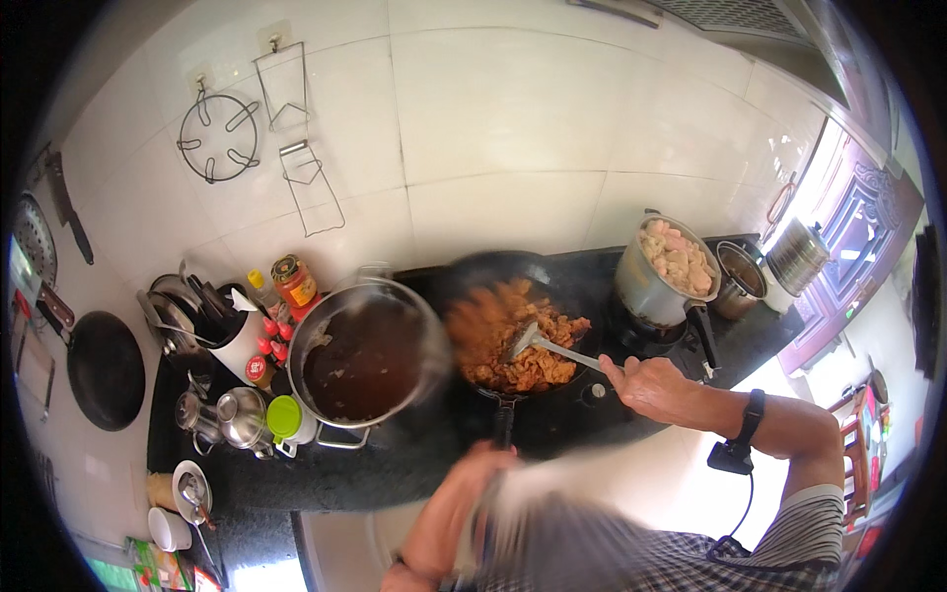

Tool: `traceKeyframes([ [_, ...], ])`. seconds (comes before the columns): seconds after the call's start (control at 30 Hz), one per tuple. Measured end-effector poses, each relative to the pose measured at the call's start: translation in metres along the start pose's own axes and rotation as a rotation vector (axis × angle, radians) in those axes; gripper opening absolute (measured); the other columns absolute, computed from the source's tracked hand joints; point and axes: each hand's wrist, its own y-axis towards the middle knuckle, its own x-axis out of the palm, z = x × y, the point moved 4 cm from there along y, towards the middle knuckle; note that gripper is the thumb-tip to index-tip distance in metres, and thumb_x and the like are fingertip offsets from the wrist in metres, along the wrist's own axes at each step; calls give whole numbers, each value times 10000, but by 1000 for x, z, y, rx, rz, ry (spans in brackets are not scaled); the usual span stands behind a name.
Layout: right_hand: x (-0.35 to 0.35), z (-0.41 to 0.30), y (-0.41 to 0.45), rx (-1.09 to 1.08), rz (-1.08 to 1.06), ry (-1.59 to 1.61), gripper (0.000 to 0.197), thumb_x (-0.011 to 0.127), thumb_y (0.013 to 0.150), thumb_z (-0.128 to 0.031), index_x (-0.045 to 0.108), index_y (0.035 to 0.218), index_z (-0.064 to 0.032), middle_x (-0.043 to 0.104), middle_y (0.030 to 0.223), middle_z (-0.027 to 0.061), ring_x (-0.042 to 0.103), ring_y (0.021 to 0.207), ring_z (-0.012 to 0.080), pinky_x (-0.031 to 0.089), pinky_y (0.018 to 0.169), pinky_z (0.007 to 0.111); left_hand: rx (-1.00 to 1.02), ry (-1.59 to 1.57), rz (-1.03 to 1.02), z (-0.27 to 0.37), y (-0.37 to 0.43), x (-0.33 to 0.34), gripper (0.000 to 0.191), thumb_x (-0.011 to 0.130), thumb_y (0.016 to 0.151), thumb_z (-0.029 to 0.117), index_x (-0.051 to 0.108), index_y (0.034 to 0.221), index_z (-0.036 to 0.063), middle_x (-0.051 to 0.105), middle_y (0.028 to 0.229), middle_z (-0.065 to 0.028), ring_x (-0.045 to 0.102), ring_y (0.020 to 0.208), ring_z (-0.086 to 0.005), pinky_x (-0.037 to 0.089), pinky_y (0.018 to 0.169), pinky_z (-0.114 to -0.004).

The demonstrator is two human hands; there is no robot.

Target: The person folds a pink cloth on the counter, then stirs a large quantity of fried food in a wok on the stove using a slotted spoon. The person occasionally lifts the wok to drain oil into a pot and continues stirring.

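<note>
A black wok (544, 268) on the cooktop is filled with reddish-brown meat pieces (544, 370), with steam or motion blur over their left side. My right hand (652, 386) grips the handle of a metal wok spatula or ladle (566, 351), and its head rests among the pieces. Below the wok, my left hand (484, 462) closes around the end of the wok's handle (504, 425); part of this hand is blurred. Left of the wok stands a wide steel pot (360, 423) of dark brown liquid.
An aluminium pot (642, 285) heaped with pale raw meat stands on the right burner, its black handle (701, 333) jutting forward. A smaller steel pot (740, 285) sits beyond. Sauce bottles (294, 281), a utensil holder (240, 348) and a green-lidded jar (288, 420) crowd the left.
</note>
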Motion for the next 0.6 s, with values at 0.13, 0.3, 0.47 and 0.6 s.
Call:
traceKeyframes([
  [0.13,8,5,18,-45,45,3,663,638,753,-61,482,1368,128,564,649,92,546,541,186,428,383,318,26,24,3,-9,9,-7,252,714,757,-31,498,851,58,550,614,-63,531,451,-179,402,398,-328],
  [0.3,29,13,49,-32,33,37,659,644,750,-65,487,1360,132,629,694,137,600,588,231,475,438,346,-2,-31,5,-14,13,-2,241,711,765,-20,499,848,60,554,621,-63,532,452,-177,410,395,-324],
  [0.47,24,31,73,27,-44,64,615,650,766,-74,507,1340,99,653,714,137,655,642,267,506,477,392,24,-69,-71,-10,7,5,235,710,760,-22,504,845,51,554,621,-64,531,451,-172,420,395,-324],
  [0.6,-31,78,63,63,-58,101,535,632,810,-98,525,1313,51,667,751,134,683,693,291,520,525,424,8,-61,-99,-11,8,4,237,711,758,-23,502,838,53,552,622,-61,534,455,-174,420,392,-324],
])
